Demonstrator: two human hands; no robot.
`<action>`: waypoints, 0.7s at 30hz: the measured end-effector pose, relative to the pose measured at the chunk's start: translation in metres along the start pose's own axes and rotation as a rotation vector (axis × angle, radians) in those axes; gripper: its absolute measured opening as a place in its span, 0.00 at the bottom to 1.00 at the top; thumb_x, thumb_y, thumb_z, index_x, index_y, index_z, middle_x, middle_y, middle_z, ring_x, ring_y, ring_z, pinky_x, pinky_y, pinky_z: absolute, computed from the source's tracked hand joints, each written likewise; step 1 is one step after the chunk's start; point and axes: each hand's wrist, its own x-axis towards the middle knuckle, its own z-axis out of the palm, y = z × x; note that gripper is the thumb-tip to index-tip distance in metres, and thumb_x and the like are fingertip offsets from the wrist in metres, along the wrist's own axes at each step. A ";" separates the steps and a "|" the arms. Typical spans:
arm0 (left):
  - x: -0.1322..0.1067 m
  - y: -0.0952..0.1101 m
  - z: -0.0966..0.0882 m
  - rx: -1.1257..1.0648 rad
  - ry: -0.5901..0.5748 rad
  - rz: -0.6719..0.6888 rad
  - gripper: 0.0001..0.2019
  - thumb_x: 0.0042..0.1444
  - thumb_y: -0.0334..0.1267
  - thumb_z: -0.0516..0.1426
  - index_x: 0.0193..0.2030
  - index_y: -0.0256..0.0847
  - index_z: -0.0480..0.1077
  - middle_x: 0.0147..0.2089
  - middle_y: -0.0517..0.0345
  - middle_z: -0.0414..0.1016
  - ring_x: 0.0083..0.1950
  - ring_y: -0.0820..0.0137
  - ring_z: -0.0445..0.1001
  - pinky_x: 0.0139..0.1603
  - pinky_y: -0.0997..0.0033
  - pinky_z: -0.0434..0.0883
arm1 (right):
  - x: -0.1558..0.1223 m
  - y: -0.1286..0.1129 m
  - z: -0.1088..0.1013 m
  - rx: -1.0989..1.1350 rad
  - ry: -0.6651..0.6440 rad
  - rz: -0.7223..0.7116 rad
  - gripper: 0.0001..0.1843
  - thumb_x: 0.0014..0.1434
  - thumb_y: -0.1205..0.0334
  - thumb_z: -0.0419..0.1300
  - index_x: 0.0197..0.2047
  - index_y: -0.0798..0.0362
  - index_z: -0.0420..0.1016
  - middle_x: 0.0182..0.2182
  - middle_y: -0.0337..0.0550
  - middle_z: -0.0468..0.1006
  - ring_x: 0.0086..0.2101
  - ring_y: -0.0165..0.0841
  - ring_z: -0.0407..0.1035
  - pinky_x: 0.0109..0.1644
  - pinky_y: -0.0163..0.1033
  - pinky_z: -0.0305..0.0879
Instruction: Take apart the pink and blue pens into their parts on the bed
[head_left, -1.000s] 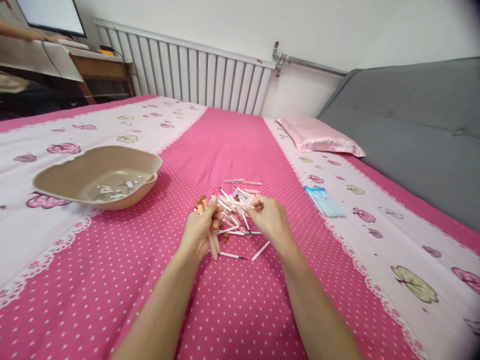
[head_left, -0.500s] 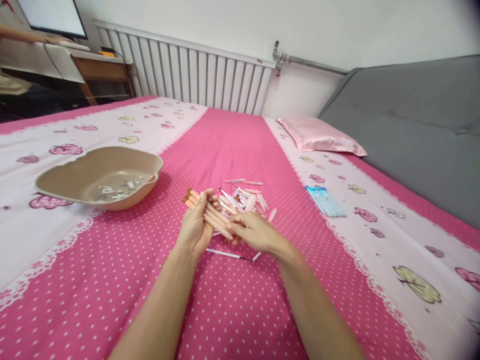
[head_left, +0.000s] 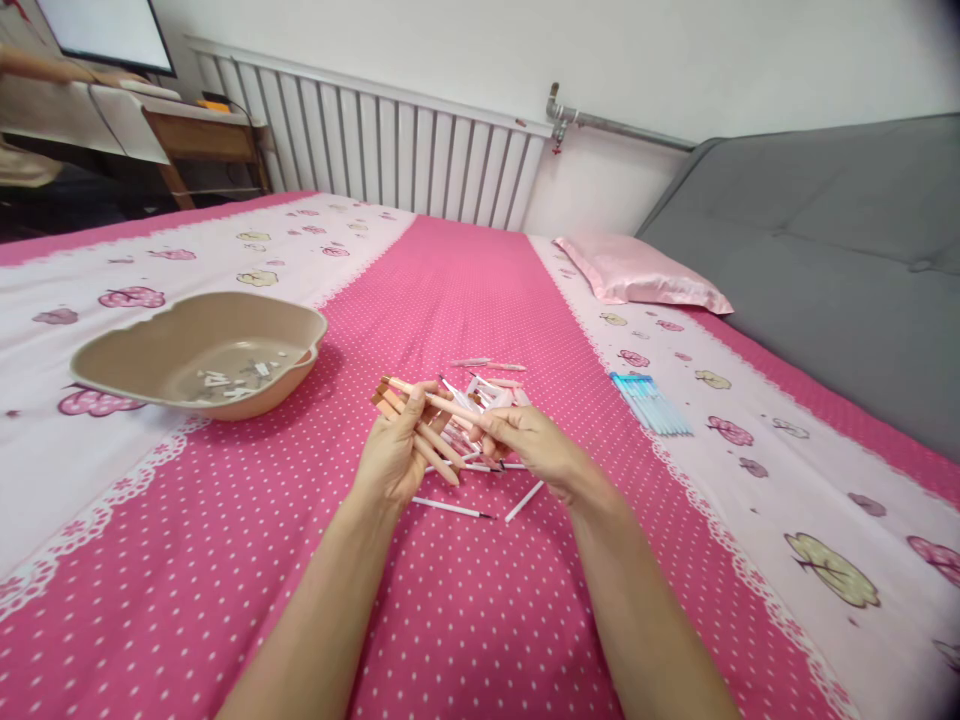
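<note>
My left hand [head_left: 388, 458] is closed round several peach-coloured pens [head_left: 441, 452], their brown and orange ends sticking out to the upper left. My right hand [head_left: 540, 447] pinches the lower right end of one peach pen [head_left: 451, 404]. That pen lies at an angle to the others, its far end beside my left thumb. Behind and partly under the hands is a loose pile of white and pink pen parts [head_left: 491, 392]. A thin white refill [head_left: 448, 508] with a dark tip lies nearer me, with another white stick [head_left: 524, 502] to its right.
On the left stands a beige basin [head_left: 150, 350] holding small white scraps. A row of light-blue pens [head_left: 654, 405] lies on the bedspread [head_left: 465, 270] to the right. Farther off are a pink pillow [head_left: 645, 272], a radiator [head_left: 375, 140] and a person's arm [head_left: 45, 66] at a desk.
My right hand has moved slightly up and right, swinging one peach pen away from the bunch. My left hand has stayed nearly in place with the other pens.
</note>
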 end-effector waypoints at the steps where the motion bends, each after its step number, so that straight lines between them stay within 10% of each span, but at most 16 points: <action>1: 0.001 0.000 0.000 -0.004 0.020 0.010 0.09 0.57 0.27 0.52 0.29 0.32 0.72 0.28 0.51 0.75 0.31 0.71 0.76 0.35 0.74 0.76 | 0.001 0.001 0.000 -0.050 0.002 -0.032 0.15 0.57 0.55 0.53 0.28 0.56 0.74 0.19 0.37 0.71 0.20 0.25 0.63 0.27 0.31 0.60; 8: 0.003 -0.003 -0.001 -0.021 0.130 0.109 0.06 0.52 0.27 0.58 0.25 0.29 0.72 0.23 0.54 0.73 0.26 0.73 0.74 0.32 0.75 0.76 | -0.004 -0.008 0.009 -0.446 0.147 -0.170 0.17 0.57 0.57 0.54 0.20 0.53 0.75 0.15 0.35 0.68 0.19 0.26 0.62 0.24 0.31 0.53; 12: 0.003 -0.003 -0.001 -0.027 0.176 0.183 0.06 0.51 0.25 0.58 0.24 0.29 0.71 0.24 0.54 0.73 0.28 0.71 0.75 0.33 0.74 0.76 | -0.007 -0.011 0.017 -0.614 0.270 -0.195 0.10 0.55 0.56 0.57 0.33 0.47 0.80 0.17 0.35 0.72 0.21 0.29 0.64 0.26 0.34 0.54; 21: 0.005 -0.007 -0.005 -0.021 0.102 0.194 0.05 0.48 0.31 0.62 0.26 0.30 0.71 0.26 0.53 0.75 0.30 0.69 0.77 0.33 0.74 0.75 | 0.000 -0.005 0.028 -0.417 0.464 -0.172 0.11 0.41 0.64 0.66 0.32 0.51 0.74 0.28 0.39 0.77 0.29 0.31 0.70 0.35 0.37 0.65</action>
